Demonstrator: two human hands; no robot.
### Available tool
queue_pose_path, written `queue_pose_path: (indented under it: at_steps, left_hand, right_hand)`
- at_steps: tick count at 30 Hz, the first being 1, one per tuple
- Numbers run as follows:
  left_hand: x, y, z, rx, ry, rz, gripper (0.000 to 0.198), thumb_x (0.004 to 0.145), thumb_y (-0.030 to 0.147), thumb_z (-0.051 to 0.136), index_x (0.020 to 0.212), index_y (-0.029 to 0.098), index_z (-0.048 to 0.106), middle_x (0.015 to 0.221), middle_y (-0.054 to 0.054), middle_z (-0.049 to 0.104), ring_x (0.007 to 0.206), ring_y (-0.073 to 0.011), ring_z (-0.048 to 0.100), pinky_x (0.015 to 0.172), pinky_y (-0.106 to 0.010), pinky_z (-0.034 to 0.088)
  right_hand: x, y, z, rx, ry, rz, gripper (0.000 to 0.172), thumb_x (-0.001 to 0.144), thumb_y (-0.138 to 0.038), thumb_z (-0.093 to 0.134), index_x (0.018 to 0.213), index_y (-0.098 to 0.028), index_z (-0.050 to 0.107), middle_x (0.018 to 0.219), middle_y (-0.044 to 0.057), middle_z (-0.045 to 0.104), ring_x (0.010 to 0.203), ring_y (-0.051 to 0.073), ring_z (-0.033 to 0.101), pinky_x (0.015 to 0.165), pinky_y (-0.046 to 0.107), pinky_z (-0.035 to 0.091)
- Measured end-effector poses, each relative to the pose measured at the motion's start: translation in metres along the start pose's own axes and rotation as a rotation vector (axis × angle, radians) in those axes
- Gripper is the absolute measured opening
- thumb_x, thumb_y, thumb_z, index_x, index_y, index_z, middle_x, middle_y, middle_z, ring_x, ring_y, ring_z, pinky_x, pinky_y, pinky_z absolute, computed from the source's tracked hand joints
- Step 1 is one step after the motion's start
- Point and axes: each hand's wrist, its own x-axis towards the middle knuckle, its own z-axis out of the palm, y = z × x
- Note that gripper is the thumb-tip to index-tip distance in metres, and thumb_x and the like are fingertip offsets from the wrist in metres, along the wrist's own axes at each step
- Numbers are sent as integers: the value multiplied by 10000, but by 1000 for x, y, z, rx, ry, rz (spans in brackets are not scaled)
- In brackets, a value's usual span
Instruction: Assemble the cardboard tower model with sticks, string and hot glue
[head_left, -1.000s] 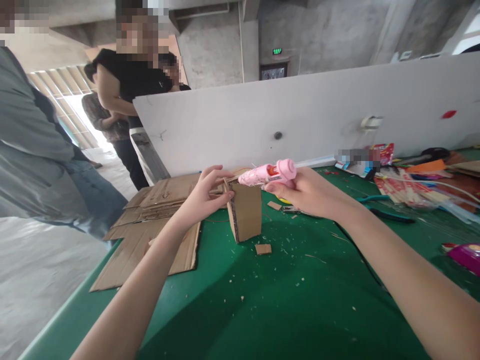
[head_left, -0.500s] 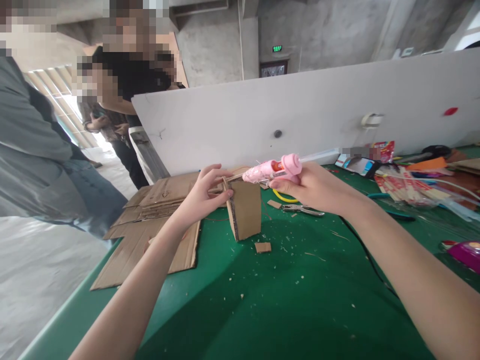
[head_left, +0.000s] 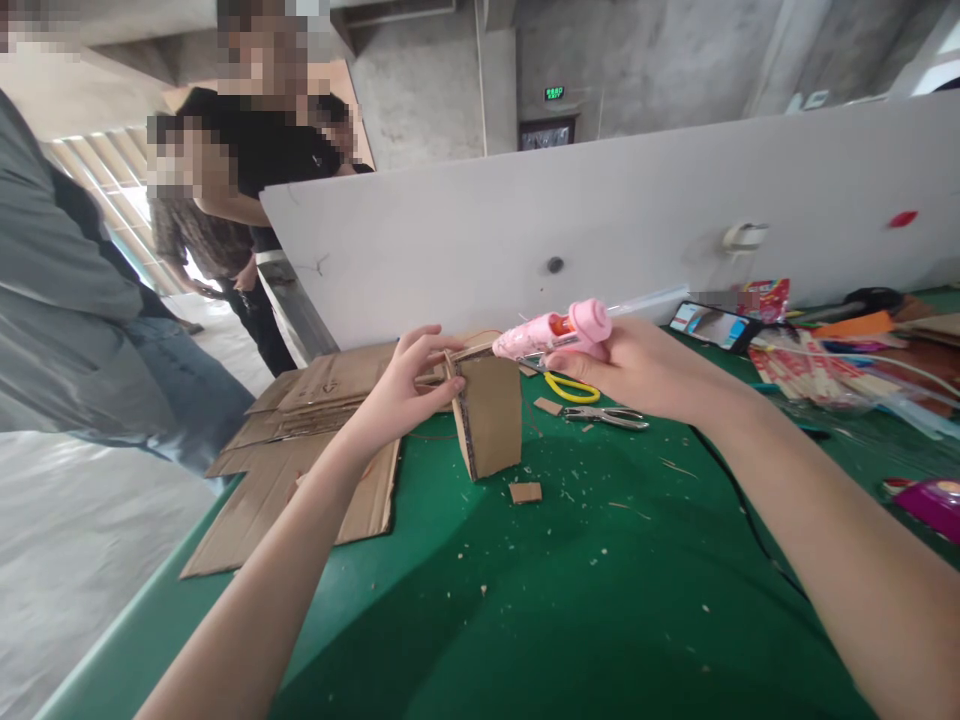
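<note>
bare green table [head_left: 570, 600] ahead, cardboard sheets [head_left: 315, 440] left

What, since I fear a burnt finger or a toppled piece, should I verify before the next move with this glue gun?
1. Steadying: left hand pinches upright cardboard piece at its top edge: ok.
2. Grip: right hand wraps glue gun: ok.
3. Contact: nozzle touching the cardboard's top: cannot tell.
4. Clearance: left fingers apart from nozzle: ok, though close.
5. Cable: black cord lies loose on the table beneath the right forearm: ok.
6. Clutter: scissors lie apart from the cardboard: ok.
</note>
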Motion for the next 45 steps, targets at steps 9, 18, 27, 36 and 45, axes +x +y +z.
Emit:
queue_pose_path:
  at_steps: [9,18,27,36,45]
  left_hand:
    - [-1,0,-1,-8,1,0,355,884,355,626,1227,281,567,1490,-79,318,1385,-299,430,1067,-451,516]
    - [-3,-1,-3,-11,-8,-5,362,890,358,617,1239,284,560,1499,-79,314,1387,-300,429,1071,-448,513]
    - [-2,-2,-2,-15,-6,12,355,890,350,626,1230,269,562,1494,-86,316,1411,-305,400,1082,-451,500]
    - [-2,-4,-3,-25,-9,8,355,889,352,632,1229,272,565,1499,-86,302,1400,-304,417,1082,-443,501]
    - [-3,-4,-4,-39,-14,6,363,881,353,639,1226,271,562,1502,-93,296,1364,-315,459,1073,-480,505]
  right_hand:
    - [1,3,-3,-59,33,29,433,887,-638,498,914,-236,656,833,22,681,751,195,589,654,321,422]
    - [0,5,-8,-131,39,42,444,890,-659,480,894,-248,648,694,2,603,644,178,522,584,316,372]
    - [1,7,-7,-150,81,-22,453,891,-644,485,789,-228,632,617,-10,537,573,153,473,534,288,357]
    - [1,5,-11,-183,43,45,450,896,-636,467,913,-240,680,745,18,657,677,191,580,589,301,408]
    - [0,3,-12,-232,51,110,462,890,-654,460,847,-220,611,639,-1,544,602,159,456,578,305,360]
